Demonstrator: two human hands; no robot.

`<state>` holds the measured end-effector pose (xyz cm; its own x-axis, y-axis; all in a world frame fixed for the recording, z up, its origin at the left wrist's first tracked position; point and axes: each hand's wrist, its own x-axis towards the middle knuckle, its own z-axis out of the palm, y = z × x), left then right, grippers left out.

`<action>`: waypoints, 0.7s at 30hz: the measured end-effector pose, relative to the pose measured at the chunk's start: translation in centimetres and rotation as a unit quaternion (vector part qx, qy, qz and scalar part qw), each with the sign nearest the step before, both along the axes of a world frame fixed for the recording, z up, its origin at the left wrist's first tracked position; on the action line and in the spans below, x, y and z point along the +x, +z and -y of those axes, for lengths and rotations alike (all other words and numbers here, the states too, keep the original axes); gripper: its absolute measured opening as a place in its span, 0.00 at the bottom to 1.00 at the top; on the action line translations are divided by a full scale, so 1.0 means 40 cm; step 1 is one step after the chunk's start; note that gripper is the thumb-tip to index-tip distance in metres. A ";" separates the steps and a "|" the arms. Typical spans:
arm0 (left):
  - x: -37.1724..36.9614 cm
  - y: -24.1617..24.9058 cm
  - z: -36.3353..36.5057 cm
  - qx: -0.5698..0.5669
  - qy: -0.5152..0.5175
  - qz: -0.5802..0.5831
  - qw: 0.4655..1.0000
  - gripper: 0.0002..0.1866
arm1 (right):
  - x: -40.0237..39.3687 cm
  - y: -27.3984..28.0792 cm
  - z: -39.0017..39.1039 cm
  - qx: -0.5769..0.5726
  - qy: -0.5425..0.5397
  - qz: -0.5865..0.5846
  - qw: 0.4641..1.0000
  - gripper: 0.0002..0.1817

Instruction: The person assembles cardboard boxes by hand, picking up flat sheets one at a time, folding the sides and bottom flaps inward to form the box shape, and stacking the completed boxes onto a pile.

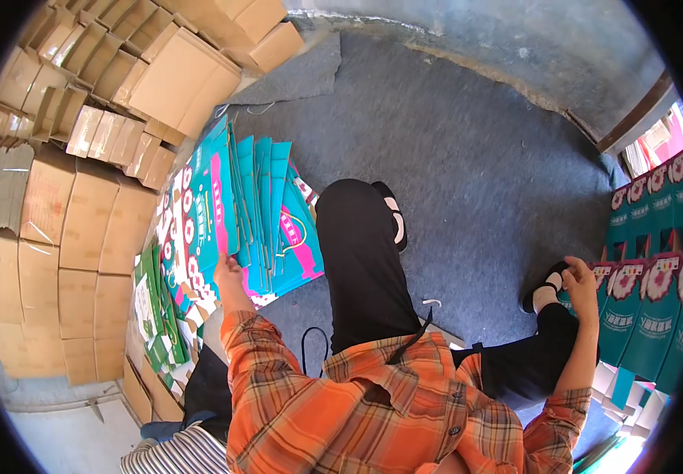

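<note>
My left hand [229, 272] is at the lower edge of a fanned stack of teal printed bags [258, 201] with pink bands, its fingers closed on the edge of the front teal bag [219, 193]. A thin yellow handle cord shows on one bag at the stack's right side. Over on the right, my right hand [579, 278] is raised beside my shoe, next to rows of teal packages [634, 316] with flower prints. Its fingers are curled, and whether anything small is between them cannot be made out.
Cardboard boxes [81, 229] are piled along the left. Green printed packages [156, 308] lie below the teal stack. Striped fabric [180, 452] shows at the lower left. My legs extend over the grey floor [468, 158], and a wall [547, 47] stands at the back.
</note>
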<state>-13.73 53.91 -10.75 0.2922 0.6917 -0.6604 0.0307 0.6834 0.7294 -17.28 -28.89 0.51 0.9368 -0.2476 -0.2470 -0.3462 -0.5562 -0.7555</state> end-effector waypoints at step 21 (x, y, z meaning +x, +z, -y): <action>-0.097 0.041 0.276 0.050 -0.041 0.287 0.956 0.12 | -0.015 0.040 -0.022 -0.106 0.020 -0.022 0.994 0.18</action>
